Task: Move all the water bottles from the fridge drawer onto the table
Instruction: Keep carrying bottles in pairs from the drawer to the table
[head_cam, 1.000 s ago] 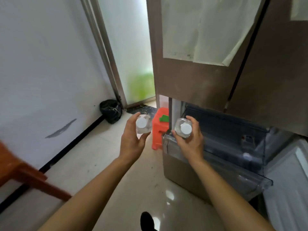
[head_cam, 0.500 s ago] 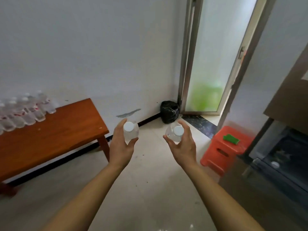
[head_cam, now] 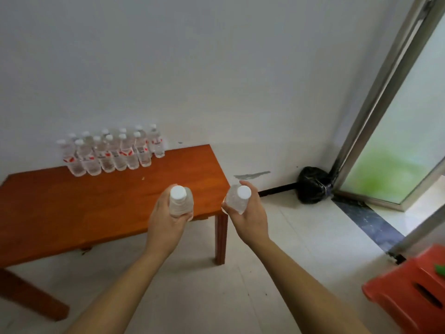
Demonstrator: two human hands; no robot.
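Two water bottles held upright in the air, one in each hand, white caps turned toward the camera. Left hand (head_cam: 166, 220) curled round the first bottle (head_cam: 179, 201), fingers wrapped on the clear body below the cap, seen in front of the near right corner of the worktop (head_cam: 96, 208). Right hand (head_cam: 250, 218) gripping the second bottle (head_cam: 237, 200) in the same manner, thumb on one side and fingers on the other, just past the right edge of the worktop, above the floor (head_cam: 301, 237). Both bottles apart from each other and not touching the worktop.

At the far left part of the worktop, close against the wall (head_cam: 216, 68), a group of bottles (head_cam: 113, 150) standing upright in two tight rows, clear, with white caps and red-and-white labels. More than ten, exact count hard to tell because of overlap. Worktop of orange-brown wood, with one leg visible under the near right corner.

To the right of the worktop, in the corner of the room, a black bag (head_cam: 311, 188) on the floor, just beside the metal frame of a glass door (head_cam: 397, 153). Further right of the worktop and nearer to the camera, a red plastic stool (head_cam: 414, 292) with something small and green (head_cam: 439, 270) on top, cut by the picture edge.
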